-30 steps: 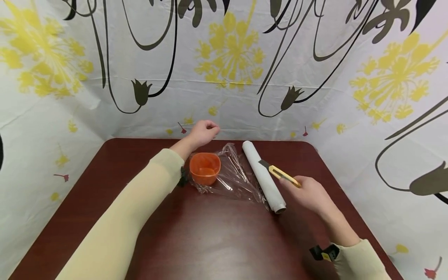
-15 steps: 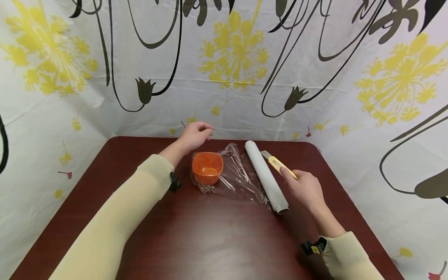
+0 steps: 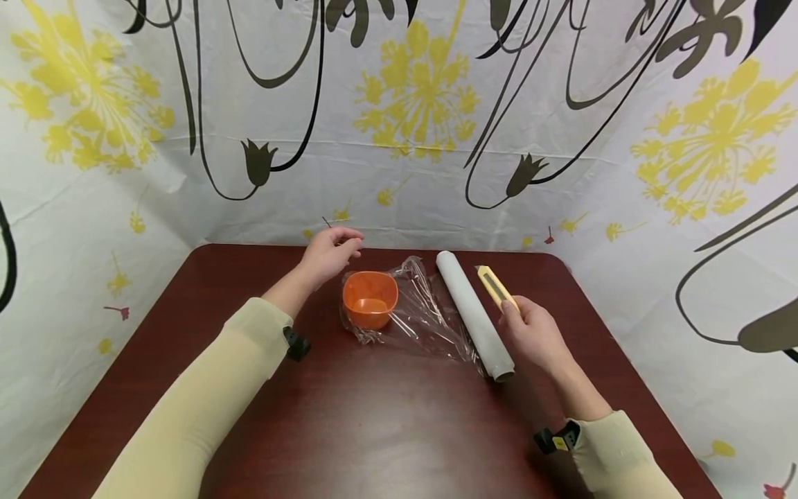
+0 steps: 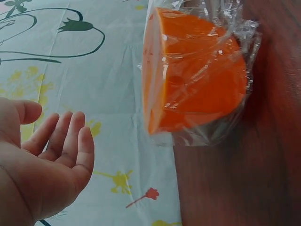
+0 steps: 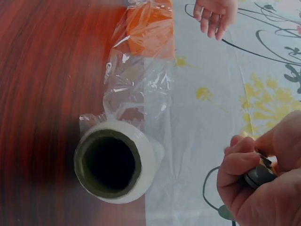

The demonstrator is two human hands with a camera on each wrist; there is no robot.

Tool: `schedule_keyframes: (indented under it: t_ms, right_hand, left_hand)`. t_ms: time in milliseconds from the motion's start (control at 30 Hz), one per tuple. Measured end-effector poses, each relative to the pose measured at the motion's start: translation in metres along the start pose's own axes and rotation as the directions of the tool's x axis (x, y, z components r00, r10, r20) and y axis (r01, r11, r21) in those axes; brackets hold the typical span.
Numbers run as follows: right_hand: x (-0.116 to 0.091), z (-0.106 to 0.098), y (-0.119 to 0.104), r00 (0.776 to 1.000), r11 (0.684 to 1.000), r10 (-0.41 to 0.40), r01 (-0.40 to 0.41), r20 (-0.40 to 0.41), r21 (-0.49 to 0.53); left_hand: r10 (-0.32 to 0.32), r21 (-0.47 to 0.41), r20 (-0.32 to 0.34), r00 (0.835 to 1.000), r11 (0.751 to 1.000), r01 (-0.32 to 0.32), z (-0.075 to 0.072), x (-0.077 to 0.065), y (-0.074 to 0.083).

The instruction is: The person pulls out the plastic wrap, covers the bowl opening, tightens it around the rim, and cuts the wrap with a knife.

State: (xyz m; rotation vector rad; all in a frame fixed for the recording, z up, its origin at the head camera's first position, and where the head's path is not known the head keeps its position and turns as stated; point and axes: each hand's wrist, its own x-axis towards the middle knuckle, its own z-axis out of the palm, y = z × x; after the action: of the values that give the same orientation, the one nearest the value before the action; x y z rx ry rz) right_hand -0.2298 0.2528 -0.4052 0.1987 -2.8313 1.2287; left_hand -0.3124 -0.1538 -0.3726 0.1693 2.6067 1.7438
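An orange bowl (image 3: 370,299) stands on the table with clear plastic wrap (image 3: 419,326) around it and trailing to its right. The wrap reaches a white roll of cling film (image 3: 474,312), which lies slantwise. My left hand (image 3: 329,256) hovers behind and left of the bowl, holding nothing; the left wrist view shows its fingers (image 4: 61,141) loosely bent, apart from the wrapped bowl (image 4: 202,70). To the right of the roll, my right hand (image 3: 535,334) grips a yellow utility knife (image 3: 497,287). In the right wrist view its fingers (image 5: 240,162) curl round the handle (image 5: 259,175).
The dark red-brown table (image 3: 368,416) ends at a far edge just behind the bowl and roll. A white cloth (image 3: 299,208) with yellow and grey flower prints hangs behind and at both sides. Each wrist wears a small black camera.
My left hand has moved left and slightly down, away from the wrap, its fingers loosening. The knife in my right hand has shifted right, away from the roll, and its blade shows much shorter.
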Motion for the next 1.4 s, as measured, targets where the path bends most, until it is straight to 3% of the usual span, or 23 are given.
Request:
schedule_keyframes:
  t_ms: [300, 433, 700, 833, 933, 1133, 1400]
  right_hand:
    - [0.011, 0.001, 0.008, 0.999, 0.987, 0.005, -0.012, 0.041, 0.161]
    - [0.020, -0.005, 0.020, 0.995, 0.976, 0.093, -0.098, 0.033, 0.193]
    - [0.040, -0.015, 0.048, 0.965, 0.927, 0.250, -0.262, 0.077, 0.267]
    - [0.049, -0.019, 0.063, 0.949, 0.924, 0.308, -0.314, 0.064, 0.217]
    - [0.054, -0.022, 0.076, 0.933, 0.925, 0.356, -0.359, 0.051, 0.122]
    - [0.064, -0.027, 0.104, 0.899, 0.900, 0.435, -0.436, 0.054, 0.015]
    - [0.070, -0.022, 0.114, 0.898, 0.901, 0.435, -0.434, 0.074, -0.025]
  left_hand:
    - [0.000, -0.016, -0.003, 1.000, 1.000, 0.000, -0.007, -0.013, -0.035]
    - [-0.006, -0.050, 0.031, 1.000, 0.999, 0.008, -0.007, -0.018, -0.055]
    - [-0.004, -0.078, 0.118, 0.993, 0.997, 0.013, 0.002, -0.022, -0.082]
    - [-0.022, -0.074, 0.193, 0.981, 0.997, 0.037, 0.009, -0.022, -0.092]
    - [-0.049, -0.055, 0.239, 0.970, 0.996, 0.063, 0.014, -0.023, -0.099]
    - [-0.048, -0.020, 0.268, 0.962, 0.998, 0.055, 0.021, -0.026, -0.106]
    - [-0.062, 0.014, 0.273, 0.960, 0.998, 0.061, 0.027, -0.025, -0.110]
